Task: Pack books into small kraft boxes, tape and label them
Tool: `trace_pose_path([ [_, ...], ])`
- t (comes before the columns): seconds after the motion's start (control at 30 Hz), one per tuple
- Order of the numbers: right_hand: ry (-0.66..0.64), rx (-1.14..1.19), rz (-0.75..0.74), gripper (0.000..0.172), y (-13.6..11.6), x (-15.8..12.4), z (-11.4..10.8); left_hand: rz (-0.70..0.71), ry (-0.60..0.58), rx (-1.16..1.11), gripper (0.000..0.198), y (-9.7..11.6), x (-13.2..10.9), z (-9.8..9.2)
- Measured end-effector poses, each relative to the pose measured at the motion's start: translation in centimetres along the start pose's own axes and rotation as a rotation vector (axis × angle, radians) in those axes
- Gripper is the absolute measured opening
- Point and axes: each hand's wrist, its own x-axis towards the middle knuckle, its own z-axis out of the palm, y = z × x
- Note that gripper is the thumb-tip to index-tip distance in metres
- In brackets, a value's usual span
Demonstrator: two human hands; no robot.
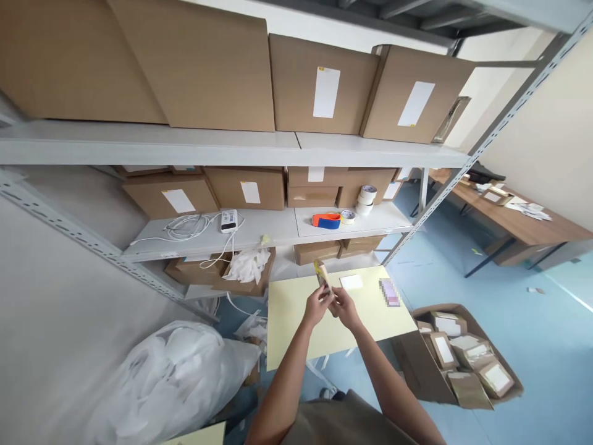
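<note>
Both of my hands are raised over a pale yellow table (291,334). Between them is a small flat brown-and-yellow packet (323,275), held tilted; its exact kind is hard to make out. My left hand (317,305) is closed on its left side, and my right hand (344,306) pinches its lower right part. My fingers hide the lower part of the packet. A white paper (351,282) lies on the table just behind my right hand. Farther right on the table is a purple, pixelated item (390,292).
Ahead is a grey metal shelf (259,230) with cardboard boxes (250,188), tape rolls (364,201), an orange-and-blue strap (327,221) and a white cable (185,227). A large white bag (171,377) stands left. At right, an open carton (417,364) holds several small boxes.
</note>
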Motion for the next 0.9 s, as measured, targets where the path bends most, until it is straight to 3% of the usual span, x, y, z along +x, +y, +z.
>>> trace_pose_path([
  [0.07,-0.025,-0.110,-0.056,0.051,0.2,0.0,1.3,0.023,0.030,-0.063,0.069,0.3,0.0,0.4],
  [0.17,-0.061,-0.193,-0.111,0.057,-0.2,0.6,1.8,0.059,0.070,-0.101,0.055,1.4,0.5,-1.2],
  [0.23,0.012,-0.224,-0.102,0.059,-0.9,1.3,1.1,0.065,0.028,-0.144,0.050,2.7,1.0,-3.2],
  [0.33,0.159,-0.143,0.029,0.065,-2.6,2.7,-0.9,0.000,-0.095,-0.261,0.064,4.5,1.7,-5.8],
  [0.43,-0.024,0.092,0.167,0.061,-4.5,3.5,-2.7,-0.086,-0.213,-0.298,0.075,5.6,1.8,-6.4],
  [0.5,-0.176,0.215,0.202,0.055,-5.4,3.6,-3.7,-0.103,-0.244,-0.288,0.075,5.8,2.0,-5.8],
  [0.6,-0.209,0.304,0.192,0.054,-6.0,3.5,-5.1,-0.096,-0.210,-0.240,0.076,5.8,2.7,-4.3],
  [0.77,-0.107,0.281,0.092,0.051,-6.4,4.5,-7.2,0.039,0.233,0.069,0.067,6.1,4.0,-0.4],
  [0.8,-0.110,0.247,0.054,0.048,-6.4,4.8,-7.3,0.072,0.257,0.112,0.064,6.1,4.1,0.9],
  [0.9,-0.194,0.134,-0.108,0.045,-6.3,5.5,-6.6,0.159,0.135,0.106,0.072,6.3,4.0,4.8],
])
